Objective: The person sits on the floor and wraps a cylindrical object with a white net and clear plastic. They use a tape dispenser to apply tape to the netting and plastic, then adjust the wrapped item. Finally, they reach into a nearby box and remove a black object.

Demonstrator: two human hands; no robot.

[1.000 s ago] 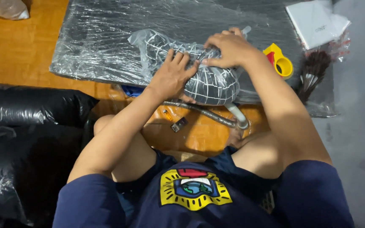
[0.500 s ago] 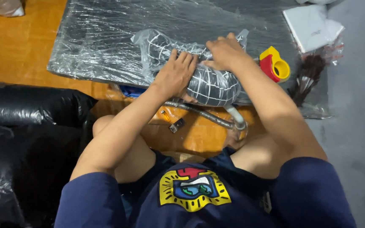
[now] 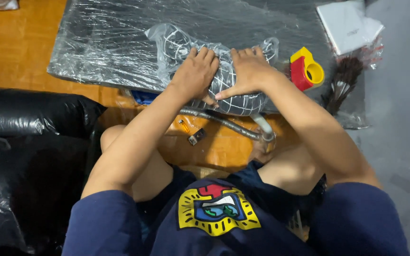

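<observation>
**Both hands pressed flat on a wrapped bundle**

The left hand [image 3: 196, 73] lay spread on the bundle [image 3: 224, 71], a dark grid-patterned thing inside clear film, resting on a wrapped board [image 3: 119, 42]. The right hand [image 3: 247, 71], just beside it, pressed flat too, thumb out. Slick film could slip or tear under pressure. Right of that hand sat a tape dispenser [image 3: 306, 70]; below both, a hose [image 3: 224, 122].

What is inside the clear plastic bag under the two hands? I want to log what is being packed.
Through the clear plastic bag a dark fabric item with a white grid pattern shows. The left hand and right hand cover its middle, so its exact kind cannot be told.
</observation>
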